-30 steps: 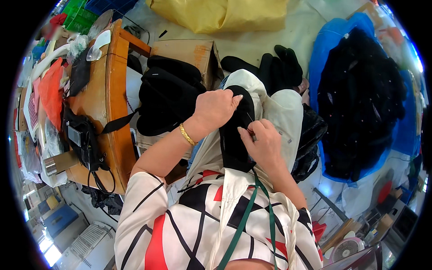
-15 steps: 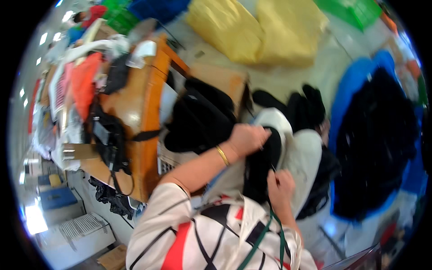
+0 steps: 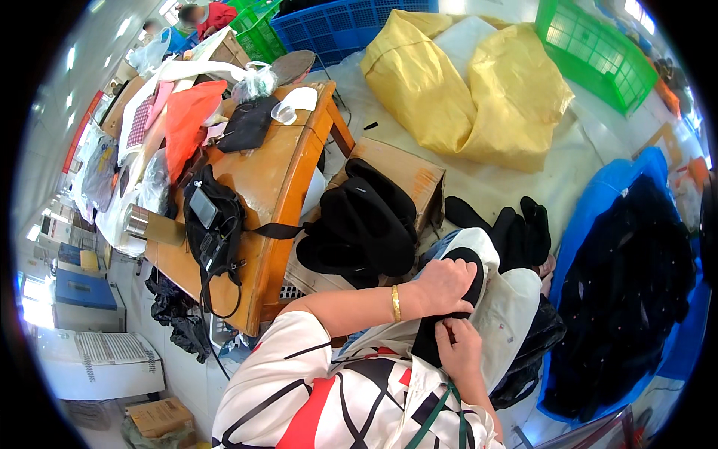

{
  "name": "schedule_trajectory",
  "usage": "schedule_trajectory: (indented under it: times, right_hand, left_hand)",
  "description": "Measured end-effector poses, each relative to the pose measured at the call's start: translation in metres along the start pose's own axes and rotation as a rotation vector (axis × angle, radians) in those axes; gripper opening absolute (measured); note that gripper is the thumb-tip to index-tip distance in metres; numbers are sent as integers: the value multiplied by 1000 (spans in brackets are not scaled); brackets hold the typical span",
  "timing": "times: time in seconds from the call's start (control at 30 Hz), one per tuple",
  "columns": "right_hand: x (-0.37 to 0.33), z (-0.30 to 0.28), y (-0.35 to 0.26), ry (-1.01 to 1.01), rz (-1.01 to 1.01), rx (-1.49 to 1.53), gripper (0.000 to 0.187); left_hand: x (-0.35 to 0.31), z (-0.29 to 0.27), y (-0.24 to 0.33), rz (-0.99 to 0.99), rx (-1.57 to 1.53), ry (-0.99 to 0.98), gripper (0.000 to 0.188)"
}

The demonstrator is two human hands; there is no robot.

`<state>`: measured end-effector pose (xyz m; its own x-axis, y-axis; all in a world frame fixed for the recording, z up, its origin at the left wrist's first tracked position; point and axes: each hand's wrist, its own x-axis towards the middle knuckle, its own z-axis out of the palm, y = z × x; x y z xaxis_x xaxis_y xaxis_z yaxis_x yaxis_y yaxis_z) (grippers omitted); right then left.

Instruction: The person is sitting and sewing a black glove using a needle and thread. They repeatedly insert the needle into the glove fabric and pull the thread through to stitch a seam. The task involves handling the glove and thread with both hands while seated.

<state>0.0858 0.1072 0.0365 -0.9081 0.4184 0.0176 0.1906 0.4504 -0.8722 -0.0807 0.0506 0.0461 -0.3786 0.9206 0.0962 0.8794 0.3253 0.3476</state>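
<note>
Across my lap lies a black cloth shoe [image 3: 425, 346], its far end rising against the white covering over my knees. My left hand [image 3: 444, 288], with a gold bracelet at the wrist, is closed round the shoe from above. Just below it my right hand [image 3: 459, 349] is drawn in close against the shoe, fingers bent in a pinch. What sits in that pinch is too small to make out. To the left, several black shoes [image 3: 365, 221] are piled on a cardboard box [image 3: 419, 176]. More black shoes [image 3: 516, 236] lie beyond my knees.
At the left stands a wooden table [image 3: 292, 168] with a black bag [image 3: 213, 217], a metal flask [image 3: 153, 226] and cloth. A blue tub [image 3: 557, 389] full of black pieces is on the right. Yellow sacks [image 3: 419, 90] and a green crate [image 3: 591, 56] lie ahead.
My hands were farther apart on the shoe and now nearly meet. The whole picture has shifted, with the table and sacks lower and farther right in it.
</note>
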Motion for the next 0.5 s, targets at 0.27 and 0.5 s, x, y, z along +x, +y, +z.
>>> schedule_trajectory:
  times: [0.27, 0.5]
  right_hand:
    - [-1, -13, 13, 76, -97, -85, 10]
    - [10, -26, 16, 225, 347, 770, 18]
  left_hand:
    - [16, 22, -7, -186, -92, 116, 31]
    - [2, 18, -31, -405, -600, 21, 27]
